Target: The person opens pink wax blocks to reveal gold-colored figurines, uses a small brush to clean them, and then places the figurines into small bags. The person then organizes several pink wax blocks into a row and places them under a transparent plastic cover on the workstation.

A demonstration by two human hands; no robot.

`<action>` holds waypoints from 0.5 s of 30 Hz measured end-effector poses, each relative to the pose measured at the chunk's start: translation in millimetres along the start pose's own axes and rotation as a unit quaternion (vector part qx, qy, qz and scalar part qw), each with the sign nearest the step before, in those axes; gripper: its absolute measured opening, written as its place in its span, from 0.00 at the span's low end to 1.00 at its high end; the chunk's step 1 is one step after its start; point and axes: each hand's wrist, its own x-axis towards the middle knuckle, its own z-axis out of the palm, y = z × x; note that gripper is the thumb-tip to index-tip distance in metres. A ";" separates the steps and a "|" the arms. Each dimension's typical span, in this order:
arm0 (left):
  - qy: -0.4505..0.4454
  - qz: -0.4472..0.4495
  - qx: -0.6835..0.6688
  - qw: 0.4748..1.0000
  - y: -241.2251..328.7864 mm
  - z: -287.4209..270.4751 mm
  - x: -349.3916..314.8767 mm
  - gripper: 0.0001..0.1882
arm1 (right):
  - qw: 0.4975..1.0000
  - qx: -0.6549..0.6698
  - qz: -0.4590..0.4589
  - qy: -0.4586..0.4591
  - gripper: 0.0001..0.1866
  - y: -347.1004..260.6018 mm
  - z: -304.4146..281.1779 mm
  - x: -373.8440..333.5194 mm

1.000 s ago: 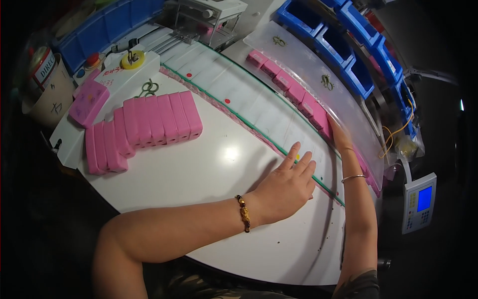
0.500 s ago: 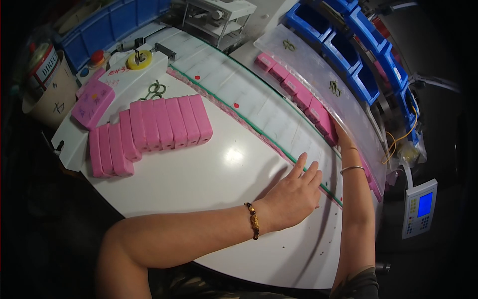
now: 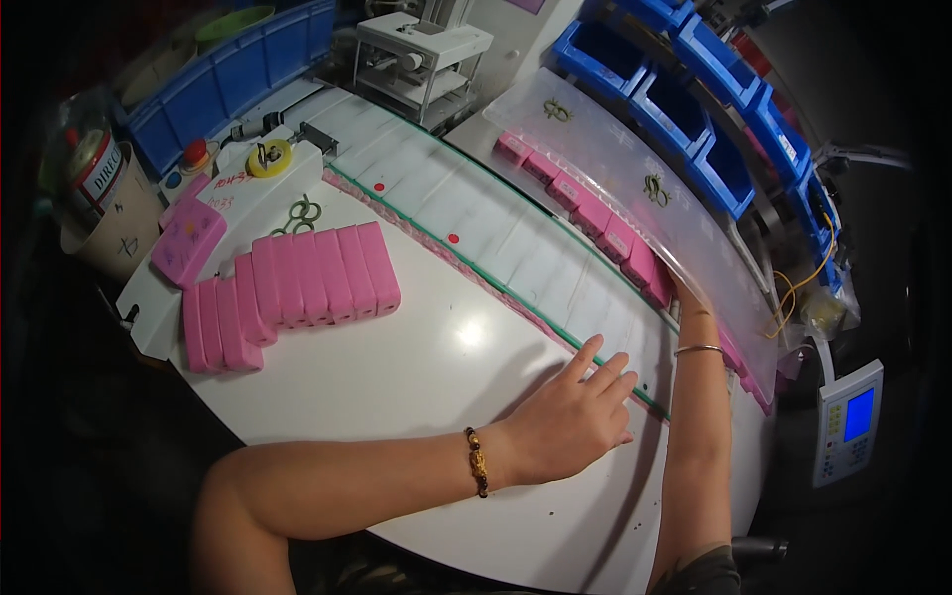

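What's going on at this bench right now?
A person's right hand reaches beside the far row of pink blocks, partly under a cloudy plastic cover; its fingertips are hidden. The left hand is spread at the near edge of the green-edged white strip, apparently holding nothing. More pink blocks stand packed together on the table's left.

Counter (image 3: 397, 387): white, one, before me; near edge curved toward me, a patch of glare (image 3: 471, 332) on its surface. Directly on it:
Blocks (image 3: 322, 278): pink, several, in one row on my left, side by side and touching; the leftmost few set nearer me than the rest.
Loops (image 3: 300, 213): green, just behind the blocks.
Strip (image 3: 486, 258): pale, long, slanting across from far left to near right; green edging (image 3: 496, 286), red dots (image 3: 453, 238).
Specks (image 3: 550, 514): dark, small, scattered near me.
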 end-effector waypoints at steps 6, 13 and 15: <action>-0.001 0.000 -0.008 1.000 -1.4 2.3 2.6 0.15 | 1.000 0.004 0.002 -0.012 0.29 22.7 10.1 -6.1; -0.003 0.004 -0.019 1.000 -4.9 -0.5 1.2 0.15 | 1.000 0.004 -0.004 -0.031 0.27 33.3 14.2 -20.0; 0.005 0.007 -0.027 1.000 -4.1 0.2 1.4 0.14 | 1.000 -0.005 -0.011 -0.018 0.26 37.1 7.7 -20.7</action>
